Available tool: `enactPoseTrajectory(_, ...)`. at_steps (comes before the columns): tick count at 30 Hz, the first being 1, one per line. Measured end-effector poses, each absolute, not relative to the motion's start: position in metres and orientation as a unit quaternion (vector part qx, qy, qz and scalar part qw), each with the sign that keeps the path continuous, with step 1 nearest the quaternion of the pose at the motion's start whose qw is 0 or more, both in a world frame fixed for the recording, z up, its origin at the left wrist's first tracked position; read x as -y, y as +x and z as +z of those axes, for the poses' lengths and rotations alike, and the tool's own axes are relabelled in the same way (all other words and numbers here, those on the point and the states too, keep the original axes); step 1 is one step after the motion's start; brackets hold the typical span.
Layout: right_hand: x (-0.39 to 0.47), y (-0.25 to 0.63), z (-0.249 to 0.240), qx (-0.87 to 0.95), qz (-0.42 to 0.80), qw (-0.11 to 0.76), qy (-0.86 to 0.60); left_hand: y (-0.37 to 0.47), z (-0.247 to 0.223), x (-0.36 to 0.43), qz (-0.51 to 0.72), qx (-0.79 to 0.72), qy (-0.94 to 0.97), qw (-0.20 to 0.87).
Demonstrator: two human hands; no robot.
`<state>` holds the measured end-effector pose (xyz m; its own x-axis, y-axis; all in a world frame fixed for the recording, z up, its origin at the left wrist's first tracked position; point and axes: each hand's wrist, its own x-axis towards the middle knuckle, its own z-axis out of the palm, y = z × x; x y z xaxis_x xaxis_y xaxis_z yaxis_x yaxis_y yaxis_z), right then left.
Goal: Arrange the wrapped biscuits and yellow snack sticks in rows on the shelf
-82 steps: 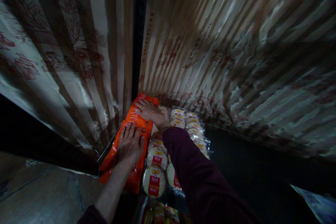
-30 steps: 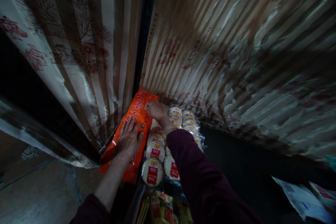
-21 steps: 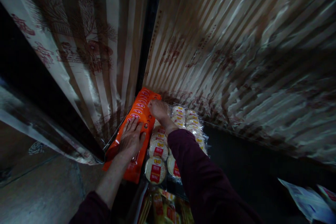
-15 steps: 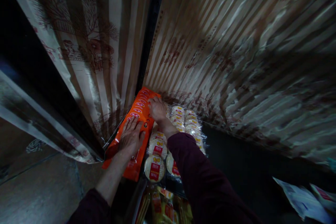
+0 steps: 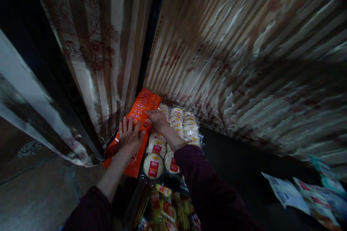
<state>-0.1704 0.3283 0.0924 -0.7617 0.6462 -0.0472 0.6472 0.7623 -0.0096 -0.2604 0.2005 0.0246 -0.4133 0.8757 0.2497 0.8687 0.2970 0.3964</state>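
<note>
A row of overlapping orange snack packets (image 5: 142, 105) lies along the left end of a dark shelf, in the corner. My left hand (image 5: 129, 138) rests on the nearer packets, palm down with its fingers spread. Farther along the row, my right hand (image 5: 157, 120) touches the packets' right side; its fingers are bent, and I cannot tell whether they grip one. Just right of the orange row stand rows of clear-wrapped round rice crackers (image 5: 153, 166) with red and yellow labels, partly covered by my right forearm.
Striped, printed sheeting (image 5: 195, 54) covers the back and left side, with a dark upright post (image 5: 151, 25) at the corner. Below the crackers sit several yellow and red packets (image 5: 165, 207). White packets (image 5: 286, 192) lie at right on the dark shelf (image 5: 230, 155).
My right hand has moved nearer along the orange row, toward my left hand. The view has shifted, showing more of the lower packets and those at right. My left hand stays on the packets.
</note>
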Motion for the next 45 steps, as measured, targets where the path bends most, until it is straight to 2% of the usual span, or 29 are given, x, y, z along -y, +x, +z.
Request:
enactPoseTrajectory(7,-0.324,-0.172,0.093,-0.952,-0.022,0.033,0.303,-0.256,0.027,-0.199,0.215,-0.818,0.533,0.029)
enactPoseTrajectory(12,-0.287,-0.169,0.105,-0.955,-0.05,-0.002,0.294,-0.256,0.033,-0.202,0.21,-0.822,0.528,0.042)
enactPoseTrajectory(19,-0.204,-0.159,0.105,-0.9,-0.238,-0.132,0.34,-0.267,0.03,-0.199,0.213,-0.814,0.537,0.062)
enactPoseTrajectory(23,-0.166,-0.149,0.087,-0.864,-0.279,-0.202,0.367,-0.271,0.03,-0.194,0.213,-0.81,0.544,0.056)
enactPoseTrajectory(29,-0.109,-0.12,0.064,-0.824,-0.285,-0.292,0.393,-0.26,0.037,-0.183,0.187,-0.812,0.548,0.073)
enactPoseTrajectory(45,-0.016,-0.016,0.023,-0.754,-0.285,-0.343,0.482,-0.244,0.034,-0.155,0.19,-0.803,0.563,0.052)
